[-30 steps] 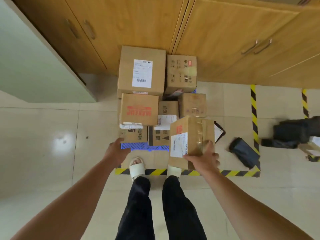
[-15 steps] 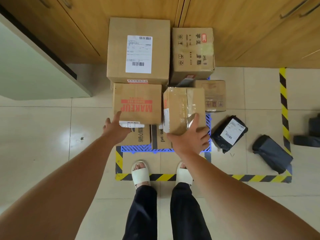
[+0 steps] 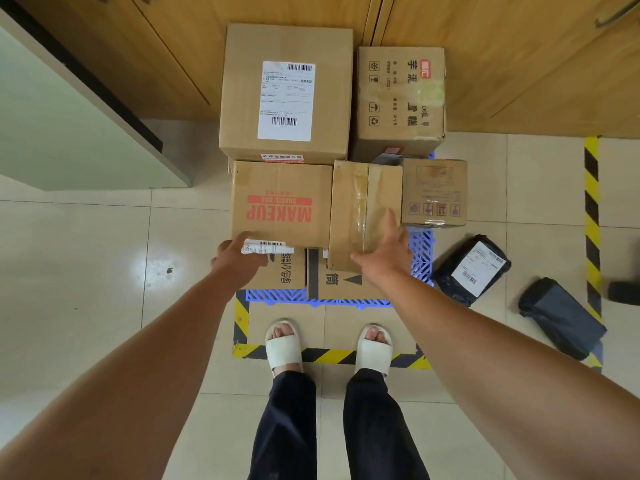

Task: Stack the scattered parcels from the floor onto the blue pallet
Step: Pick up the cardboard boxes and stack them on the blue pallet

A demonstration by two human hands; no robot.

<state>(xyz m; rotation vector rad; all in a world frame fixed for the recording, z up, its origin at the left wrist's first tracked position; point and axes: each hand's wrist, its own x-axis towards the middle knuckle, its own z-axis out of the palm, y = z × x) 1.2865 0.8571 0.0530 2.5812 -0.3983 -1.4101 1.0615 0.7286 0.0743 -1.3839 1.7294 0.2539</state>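
Head view looks down on the pallet (image 3: 420,252), blue, its grid showing at the near edge and the right side, with cardboard boxes piled on it against wooden cabinets (image 3: 519,57). Left of the pallet lies bare tiled floor (image 3: 86,271) and a pale green panel (image 3: 59,126). The left hand (image 3: 237,259) rests at the pallet's near-left corner, fingers loosely curled against the lower edge of the MAKEUP box (image 3: 282,204), touching its dangling label (image 3: 266,247); it clasps nothing. That box sits on a lower box with green print (image 3: 287,268). Behind it, at the pallet's far-left side, stands the large box (image 3: 285,93) with a white shipping label. In the pallet's middle lies the taped box (image 3: 363,211), set on a lower box with a black triangle (image 3: 341,280). The right hand (image 3: 384,254) lies flat on the taped box's near-right part, fingers spread and palm pressing, not closed around it. At the pallet's far-right side sits a box with red logo (image 3: 401,98), and just nearer a small box (image 3: 434,192) at the right edge. Right of the pallet, on the floor, lie a black bag with label (image 3: 471,268) and, farther right, a plain black bag (image 3: 561,318) beside the yellow-black tape (image 3: 590,202). Near the pallet's front edge stand the person's feet in white slippers (image 3: 284,346).
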